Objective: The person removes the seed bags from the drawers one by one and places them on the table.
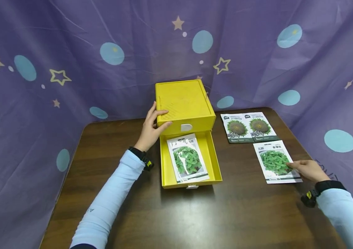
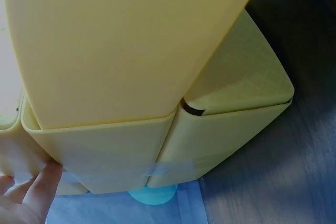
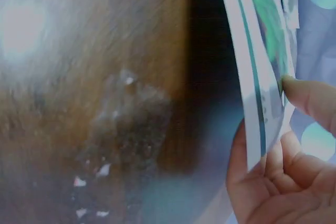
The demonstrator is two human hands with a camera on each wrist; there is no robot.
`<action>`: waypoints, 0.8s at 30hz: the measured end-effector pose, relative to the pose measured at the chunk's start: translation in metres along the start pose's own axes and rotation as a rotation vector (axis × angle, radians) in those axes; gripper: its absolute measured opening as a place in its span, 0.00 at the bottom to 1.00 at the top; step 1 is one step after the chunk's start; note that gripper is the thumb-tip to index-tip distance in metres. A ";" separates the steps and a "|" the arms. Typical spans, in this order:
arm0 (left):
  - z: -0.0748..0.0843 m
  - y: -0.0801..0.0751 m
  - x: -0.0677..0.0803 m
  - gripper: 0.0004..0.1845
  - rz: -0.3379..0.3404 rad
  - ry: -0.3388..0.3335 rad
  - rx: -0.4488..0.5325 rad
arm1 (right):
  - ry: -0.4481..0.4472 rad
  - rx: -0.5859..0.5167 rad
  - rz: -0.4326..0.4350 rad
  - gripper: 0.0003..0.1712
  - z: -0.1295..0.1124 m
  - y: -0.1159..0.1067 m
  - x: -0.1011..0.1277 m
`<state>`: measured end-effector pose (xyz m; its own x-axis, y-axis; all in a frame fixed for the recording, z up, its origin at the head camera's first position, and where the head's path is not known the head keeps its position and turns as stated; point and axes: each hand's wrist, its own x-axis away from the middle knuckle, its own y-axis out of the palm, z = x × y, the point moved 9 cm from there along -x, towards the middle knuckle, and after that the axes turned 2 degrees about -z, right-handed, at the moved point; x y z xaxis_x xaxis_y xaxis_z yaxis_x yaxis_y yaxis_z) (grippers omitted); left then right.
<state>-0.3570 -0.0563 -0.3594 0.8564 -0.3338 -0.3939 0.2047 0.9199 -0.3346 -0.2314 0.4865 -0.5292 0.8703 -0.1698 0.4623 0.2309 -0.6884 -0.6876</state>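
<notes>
A yellow drawer box [image 1: 181,98] stands at the back of the table, its lower drawer [image 1: 215,162] pulled out toward the front. Inside that drawer lies a seed packet [image 1: 189,160] with green leaves on it. My left hand [image 1: 151,129] rests on the box's left side, one finger on the top and the thumb by the front corner. Its fingers [image 2: 44,187] touch the yellow side wall in the left wrist view. On the right, my right hand [image 1: 310,170] pinches another leafy seed packet [image 1: 274,162] by its right edge, thumb on the printed face and fingers behind.
Two joined-looking seed packets with round flower heads, a left one [image 1: 237,128] and a right one [image 1: 259,126], lie at the table's back right. A purple curtain [image 1: 151,45] with stars and dots hangs behind and beside the wooden table [image 1: 226,211].
</notes>
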 end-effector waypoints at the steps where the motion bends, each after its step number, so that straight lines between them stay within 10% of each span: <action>1: 0.001 -0.001 0.000 0.21 0.003 0.002 -0.003 | 0.001 0.038 0.028 0.46 0.000 -0.003 -0.001; 11: -0.001 -0.002 0.000 0.21 0.007 0.006 -0.012 | -0.045 0.231 0.242 0.33 -0.004 -0.022 -0.011; 24: 0.002 -0.002 0.000 0.21 0.009 -0.001 -0.002 | 0.050 0.273 0.285 0.32 0.001 -0.030 -0.016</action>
<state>-0.3560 -0.0582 -0.3569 0.8586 -0.3256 -0.3961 0.1962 0.9224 -0.3328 -0.2518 0.5109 -0.5166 0.8953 -0.3661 0.2536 0.0960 -0.3973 -0.9127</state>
